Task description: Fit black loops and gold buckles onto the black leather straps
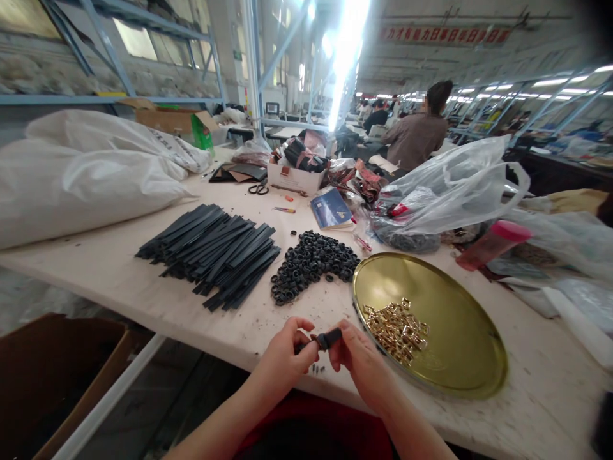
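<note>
Both hands meeting just nearside of the gold tray [460, 358], over the worktop's [143, 287] near edge: left hand [282, 358] pinching one end of a small black strap piece [329, 338], right hand [357, 361] pinching the other, fingertips closed tight around it. Held clear of the surface, right above a few tiny dark bits [316, 368] lying at the very lip. Likely slip point: such a small piece between fingertips, and any loss of grip sending it past the edge toward the floor or the brown box [57, 377] down left of the tray. Gold buckles [397, 326] heaped loose inside the tray, close to the right wrist; a careless sweep probably scattering them. Black rings [311, 262] piled just beyond the tray's left rim, black strips [215, 252] stacked further left of that; rings round enough to roll if nudged. Pink-capped bottle [493, 246] lying on its side behind the tray, possibly rolling into it if bumped.
</note>
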`<state>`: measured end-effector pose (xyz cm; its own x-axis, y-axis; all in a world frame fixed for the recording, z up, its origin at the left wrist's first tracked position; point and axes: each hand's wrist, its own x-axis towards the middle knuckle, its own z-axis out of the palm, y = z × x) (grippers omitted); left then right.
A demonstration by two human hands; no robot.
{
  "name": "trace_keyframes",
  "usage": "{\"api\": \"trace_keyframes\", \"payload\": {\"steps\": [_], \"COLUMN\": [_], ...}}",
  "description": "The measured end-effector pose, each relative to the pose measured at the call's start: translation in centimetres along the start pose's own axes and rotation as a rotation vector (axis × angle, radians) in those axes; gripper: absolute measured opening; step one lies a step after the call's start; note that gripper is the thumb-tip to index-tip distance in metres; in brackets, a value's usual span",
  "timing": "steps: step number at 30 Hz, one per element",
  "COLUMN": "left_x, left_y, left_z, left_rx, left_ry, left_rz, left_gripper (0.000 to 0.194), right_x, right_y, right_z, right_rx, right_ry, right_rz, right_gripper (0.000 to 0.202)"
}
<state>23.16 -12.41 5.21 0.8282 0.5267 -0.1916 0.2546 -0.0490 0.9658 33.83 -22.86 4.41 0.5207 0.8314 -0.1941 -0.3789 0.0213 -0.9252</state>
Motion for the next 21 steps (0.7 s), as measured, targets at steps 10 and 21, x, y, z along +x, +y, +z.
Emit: {"api": "trace_keyframes", "payload": {"steps": [10,21], "left_x": [0.2,-0.1], "left_y": [0.3,0.7], "left_z": [-0.6,-1.0], "left_rx": [0.399,-0.070], "left_ry": [0.052,-0.158], "left_rz": [-0.061,-0.062], "left_gripper": [0.017,0.019], "right_x": [0.3,0.3], "right_y": [1.1,0.9], "right_z": [-0.4,-0.3], "right_rx": [0.167,0.076], "right_ry": [-0.107,-0.097], "right_rz": [0.282,0.174], "right_gripper": [0.029,0.028]}}
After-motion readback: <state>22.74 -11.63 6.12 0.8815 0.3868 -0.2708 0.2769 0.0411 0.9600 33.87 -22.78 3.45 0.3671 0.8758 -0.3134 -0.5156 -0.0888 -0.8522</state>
